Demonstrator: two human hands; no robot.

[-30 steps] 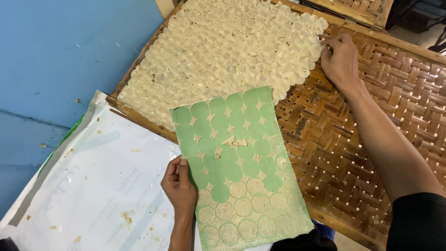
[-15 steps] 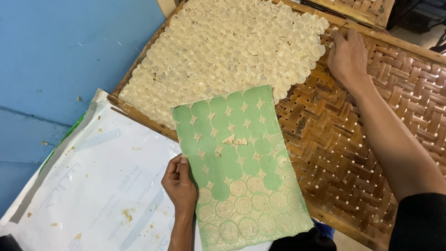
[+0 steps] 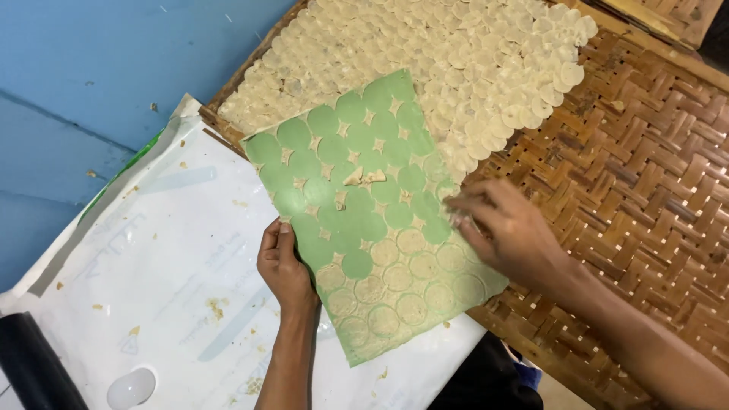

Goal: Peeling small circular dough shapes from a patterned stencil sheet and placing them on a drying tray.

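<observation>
Right hand [image 3: 510,237] has been brought from the mat [image 3: 645,175] to the green sheet [image 3: 364,220], fingers loosely curled on a disc [image 3: 451,257], while the left hand [image 3: 285,266] pinches the sheet's edge; thin discs could be torn if peeled fast.

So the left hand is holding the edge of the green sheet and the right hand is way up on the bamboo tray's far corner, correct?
Not quite. The head view shows the right hand on the green sheet itself, at its right edge. The left hand does hold the sheet's left edge.
</observation>
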